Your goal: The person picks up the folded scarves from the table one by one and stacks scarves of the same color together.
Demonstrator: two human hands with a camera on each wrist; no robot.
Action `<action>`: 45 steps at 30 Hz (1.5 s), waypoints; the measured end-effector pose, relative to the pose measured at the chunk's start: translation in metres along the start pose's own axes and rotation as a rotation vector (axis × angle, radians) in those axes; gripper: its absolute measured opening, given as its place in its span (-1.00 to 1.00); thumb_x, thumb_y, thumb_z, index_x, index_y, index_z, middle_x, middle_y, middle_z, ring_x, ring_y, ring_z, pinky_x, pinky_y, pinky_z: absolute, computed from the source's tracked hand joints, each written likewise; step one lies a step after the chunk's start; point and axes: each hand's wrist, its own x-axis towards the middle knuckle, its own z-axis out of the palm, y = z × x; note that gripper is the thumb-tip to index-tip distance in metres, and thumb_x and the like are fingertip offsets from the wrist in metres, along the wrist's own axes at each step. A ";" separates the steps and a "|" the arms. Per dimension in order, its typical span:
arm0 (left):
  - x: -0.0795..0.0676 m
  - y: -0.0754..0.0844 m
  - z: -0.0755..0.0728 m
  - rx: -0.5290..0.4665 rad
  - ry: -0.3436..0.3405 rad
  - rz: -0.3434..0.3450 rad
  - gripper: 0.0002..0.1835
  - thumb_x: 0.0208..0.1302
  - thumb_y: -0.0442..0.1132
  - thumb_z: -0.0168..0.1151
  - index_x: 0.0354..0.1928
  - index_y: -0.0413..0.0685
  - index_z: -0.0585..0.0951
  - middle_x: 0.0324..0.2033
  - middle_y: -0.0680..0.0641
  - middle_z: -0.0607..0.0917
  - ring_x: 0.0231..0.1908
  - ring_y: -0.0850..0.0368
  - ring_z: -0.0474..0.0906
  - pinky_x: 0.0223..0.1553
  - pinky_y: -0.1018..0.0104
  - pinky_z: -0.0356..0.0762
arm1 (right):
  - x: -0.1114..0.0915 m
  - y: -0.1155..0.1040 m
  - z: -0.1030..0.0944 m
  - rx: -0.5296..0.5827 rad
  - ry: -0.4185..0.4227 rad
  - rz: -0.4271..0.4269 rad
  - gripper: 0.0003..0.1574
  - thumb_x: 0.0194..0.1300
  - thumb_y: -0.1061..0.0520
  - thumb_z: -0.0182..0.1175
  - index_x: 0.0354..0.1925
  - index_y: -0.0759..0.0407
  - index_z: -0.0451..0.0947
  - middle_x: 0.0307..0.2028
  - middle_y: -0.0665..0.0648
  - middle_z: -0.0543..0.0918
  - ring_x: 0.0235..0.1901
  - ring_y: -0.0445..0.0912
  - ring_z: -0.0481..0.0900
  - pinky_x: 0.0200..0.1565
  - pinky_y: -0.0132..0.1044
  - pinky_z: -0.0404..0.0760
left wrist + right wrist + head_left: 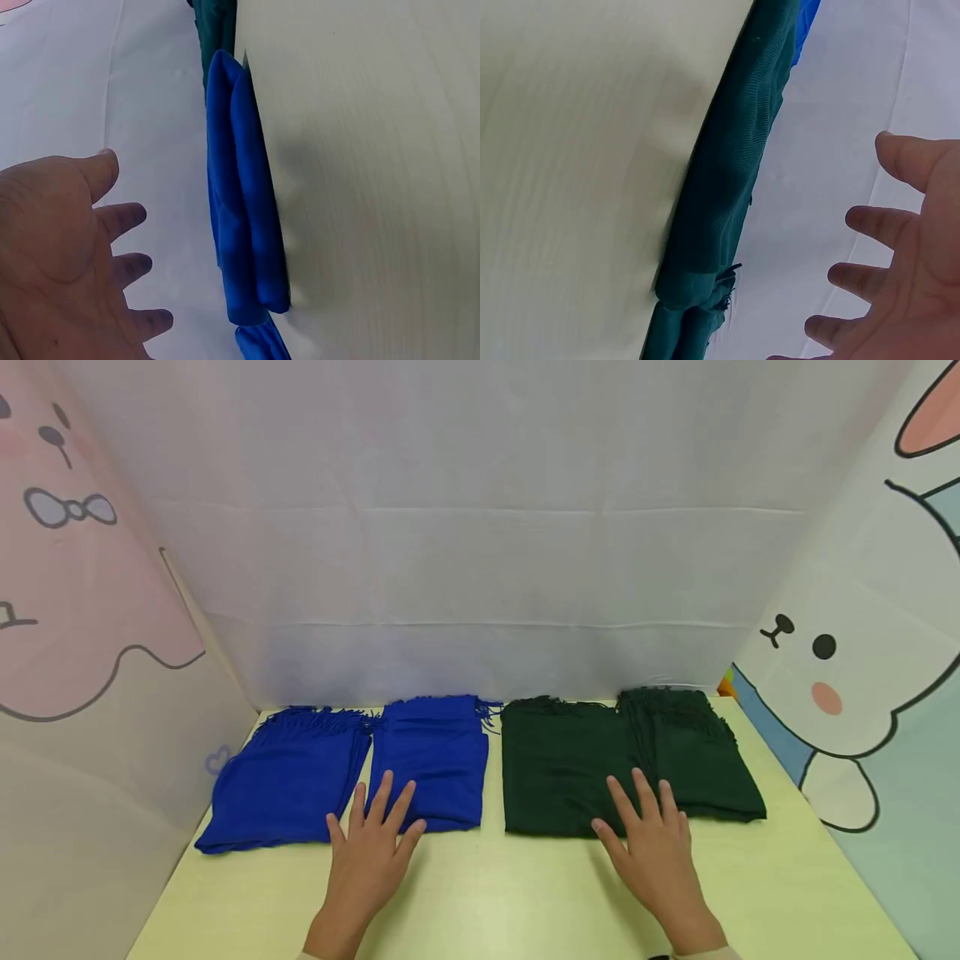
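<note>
Two folded blue scarves with fringed ends, an outer one (277,793) and an inner one (435,768), lie side by side on the left. To their right are two dark green folded scarves, a wide inner one (558,768) and an outer one (705,768), their edges overlapping. My left hand (367,864) hovers with spread fingers over the near edges of the blue pair, holding nothing. Likewise my right hand (656,864) hovers, fingers apart, by the near edges of the green pair. Both wrist views show palms raised off the table, with the blue fold (247,202) and green fold (727,165) beside them.
All the scarves rest on a pale yellow table (495,902), fringes toward the back. A white cloth (480,568) hangs behind it. Cartoon-printed cloth panels stand along the left side (97,635) and the right side (892,710).
</note>
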 end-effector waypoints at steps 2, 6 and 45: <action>0.000 -0.002 0.001 -0.030 0.012 0.009 -0.34 0.48 0.22 -0.03 0.54 0.28 0.20 0.56 -0.09 0.01 0.52 -0.32 -0.22 0.25 -0.62 -0.18 | 0.001 -0.001 0.001 0.017 0.002 -0.016 -0.15 0.45 -0.31 0.04 0.52 0.01 0.17 0.51 0.36 0.05 0.44 0.47 -0.08 0.23 0.55 0.07; 0.002 -0.006 0.001 -0.151 0.023 0.025 -0.33 0.50 0.18 -0.01 0.55 0.22 0.18 0.56 -0.19 -0.01 0.50 -0.37 -0.19 0.29 -0.53 -0.05 | 0.004 -0.006 0.002 0.124 -0.029 -0.041 -0.15 0.47 -0.30 0.03 0.53 0.04 0.15 0.52 0.37 0.01 0.45 0.46 -0.12 0.27 0.50 0.08; 0.029 -0.036 0.004 -1.075 -0.079 -0.505 -0.25 0.53 -0.18 -0.05 0.58 -0.13 -0.15 0.51 -0.42 -0.11 0.49 -0.29 -0.08 0.41 -0.18 0.12 | 0.042 -0.093 0.056 0.853 -0.475 -0.066 -0.30 0.51 -0.14 0.06 0.40 0.24 0.31 0.23 0.33 0.52 0.03 0.05 0.62 0.03 0.02 0.60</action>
